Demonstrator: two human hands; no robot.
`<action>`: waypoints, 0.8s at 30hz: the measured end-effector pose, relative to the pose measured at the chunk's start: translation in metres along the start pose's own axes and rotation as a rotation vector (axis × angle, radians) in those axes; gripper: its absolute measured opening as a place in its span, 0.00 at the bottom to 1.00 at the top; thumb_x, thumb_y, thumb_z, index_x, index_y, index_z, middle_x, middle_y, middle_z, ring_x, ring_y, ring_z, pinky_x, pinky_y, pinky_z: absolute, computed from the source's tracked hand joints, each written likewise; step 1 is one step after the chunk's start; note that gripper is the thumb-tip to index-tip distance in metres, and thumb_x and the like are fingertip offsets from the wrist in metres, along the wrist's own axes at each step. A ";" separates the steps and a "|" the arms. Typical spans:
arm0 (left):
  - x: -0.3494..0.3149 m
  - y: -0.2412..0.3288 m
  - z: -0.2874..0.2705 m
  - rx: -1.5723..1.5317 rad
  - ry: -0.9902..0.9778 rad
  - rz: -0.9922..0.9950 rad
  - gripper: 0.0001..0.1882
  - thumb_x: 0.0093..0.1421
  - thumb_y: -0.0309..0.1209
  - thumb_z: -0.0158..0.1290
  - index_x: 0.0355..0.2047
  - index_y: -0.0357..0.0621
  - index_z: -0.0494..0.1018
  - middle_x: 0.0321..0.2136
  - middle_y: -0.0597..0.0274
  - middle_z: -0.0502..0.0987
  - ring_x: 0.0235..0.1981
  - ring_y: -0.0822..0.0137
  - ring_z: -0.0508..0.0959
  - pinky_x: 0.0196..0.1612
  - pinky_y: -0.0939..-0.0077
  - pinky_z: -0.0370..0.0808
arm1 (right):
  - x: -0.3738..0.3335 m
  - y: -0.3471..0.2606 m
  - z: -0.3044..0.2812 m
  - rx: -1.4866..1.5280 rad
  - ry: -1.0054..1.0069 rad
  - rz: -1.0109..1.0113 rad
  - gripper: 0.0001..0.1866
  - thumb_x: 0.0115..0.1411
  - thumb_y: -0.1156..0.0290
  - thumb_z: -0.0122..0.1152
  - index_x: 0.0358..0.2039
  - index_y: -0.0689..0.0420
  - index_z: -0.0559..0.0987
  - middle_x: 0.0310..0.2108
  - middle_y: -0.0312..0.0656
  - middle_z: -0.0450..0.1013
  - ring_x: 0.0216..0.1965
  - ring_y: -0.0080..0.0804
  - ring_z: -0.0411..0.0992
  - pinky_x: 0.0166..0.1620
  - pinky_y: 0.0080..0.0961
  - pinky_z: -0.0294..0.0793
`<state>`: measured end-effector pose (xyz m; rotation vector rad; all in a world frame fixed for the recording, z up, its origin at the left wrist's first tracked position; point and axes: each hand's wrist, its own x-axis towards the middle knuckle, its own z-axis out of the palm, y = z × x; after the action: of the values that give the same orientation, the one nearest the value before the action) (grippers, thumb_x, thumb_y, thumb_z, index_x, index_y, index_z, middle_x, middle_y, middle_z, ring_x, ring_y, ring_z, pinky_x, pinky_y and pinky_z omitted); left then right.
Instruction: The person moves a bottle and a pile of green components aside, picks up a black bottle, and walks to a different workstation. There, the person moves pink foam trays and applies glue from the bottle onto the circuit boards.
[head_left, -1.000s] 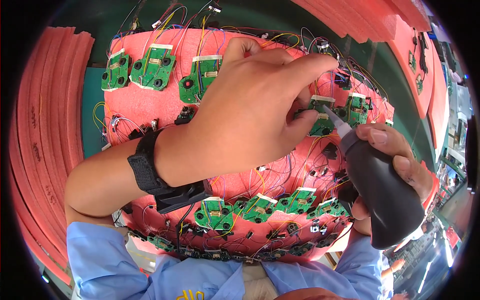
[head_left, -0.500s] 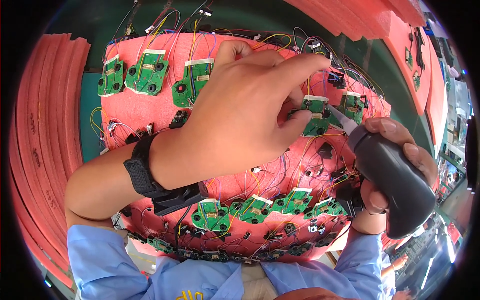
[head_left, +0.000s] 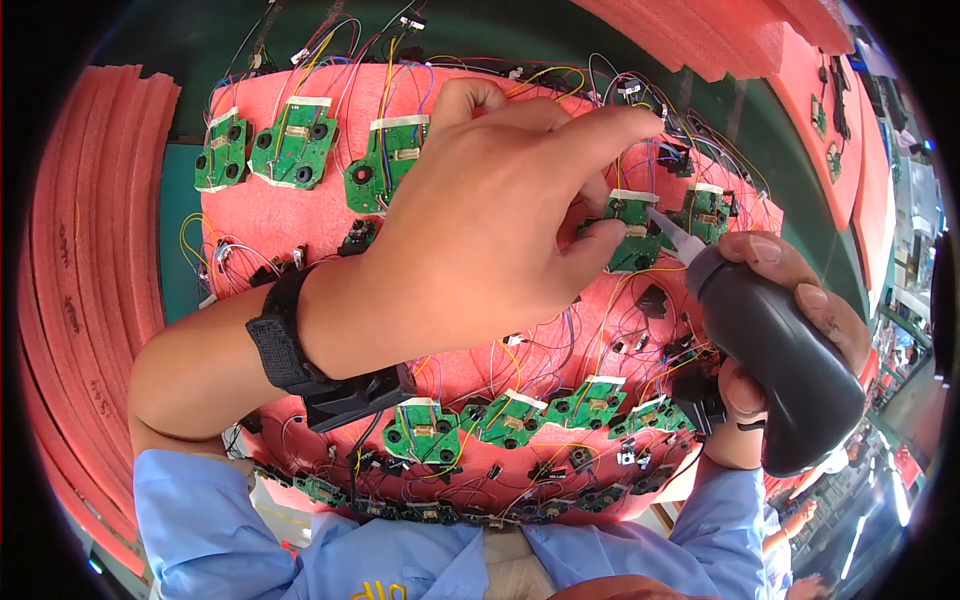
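A black squeeze bottle (head_left: 785,365) with a pale, pointed nozzle is in my right hand (head_left: 800,275), fingers wrapped round it. The nozzle tip meets the upper right part of a green circuit board (head_left: 636,255). My left hand (head_left: 500,210) reaches across from the left and grips that board's left edge with thumb and fingers; part of the grip is hidden behind the hand. Close on the right lies another green board (head_left: 706,212) with a white strip along its top. A black strap (head_left: 283,335) with a dark device circles my left wrist.
Rows of wired green boards (head_left: 295,145) lie on a pink foam sheet (head_left: 480,365), with loose, tangled wires among them. Pink foam sheets (head_left: 95,300) are stacked at the left; more foam (head_left: 690,35) is at the upper right. A dark green surface (head_left: 545,45) lies beyond.
My right hand has shifted slightly left with the squeeze bottle, bringing its nozzle tip further over the gripped circuit board. My left hand has barely moved.
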<state>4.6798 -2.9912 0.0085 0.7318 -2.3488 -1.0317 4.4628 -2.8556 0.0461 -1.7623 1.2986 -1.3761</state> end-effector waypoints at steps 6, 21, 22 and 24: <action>0.000 0.003 -0.002 0.037 -0.015 -0.008 0.38 0.52 0.24 0.66 0.65 0.54 0.70 0.26 0.76 0.80 0.39 0.71 0.79 0.51 0.67 0.59 | 0.000 -0.002 -0.001 -0.018 -0.011 -0.026 0.39 0.58 0.46 0.74 0.60 0.56 0.69 0.51 0.63 0.76 0.50 0.63 0.78 0.51 0.57 0.80; 0.000 0.003 -0.003 0.026 -0.032 -0.019 0.38 0.53 0.24 0.66 0.65 0.55 0.69 0.25 0.76 0.80 0.39 0.71 0.79 0.52 0.68 0.59 | -0.001 0.002 -0.001 0.002 0.045 -0.035 0.38 0.57 0.44 0.73 0.57 0.57 0.70 0.48 0.62 0.77 0.48 0.62 0.79 0.50 0.55 0.81; 0.000 0.003 -0.003 0.027 -0.032 -0.020 0.38 0.53 0.24 0.66 0.65 0.55 0.69 0.25 0.76 0.80 0.39 0.71 0.79 0.52 0.68 0.59 | -0.001 0.002 0.000 -0.005 0.056 -0.027 0.38 0.57 0.44 0.74 0.57 0.57 0.70 0.48 0.62 0.77 0.48 0.62 0.79 0.50 0.55 0.81; 0.000 0.002 -0.002 0.023 -0.022 -0.015 0.38 0.53 0.24 0.66 0.65 0.55 0.69 0.25 0.76 0.80 0.39 0.71 0.79 0.52 0.67 0.59 | 0.000 0.001 0.002 -0.012 0.061 -0.024 0.38 0.57 0.44 0.74 0.57 0.57 0.70 0.48 0.62 0.77 0.48 0.62 0.79 0.50 0.55 0.81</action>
<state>4.6809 -2.9908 0.0115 0.7512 -2.3807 -1.0255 4.4640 -2.8562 0.0445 -1.7620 1.3234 -1.4486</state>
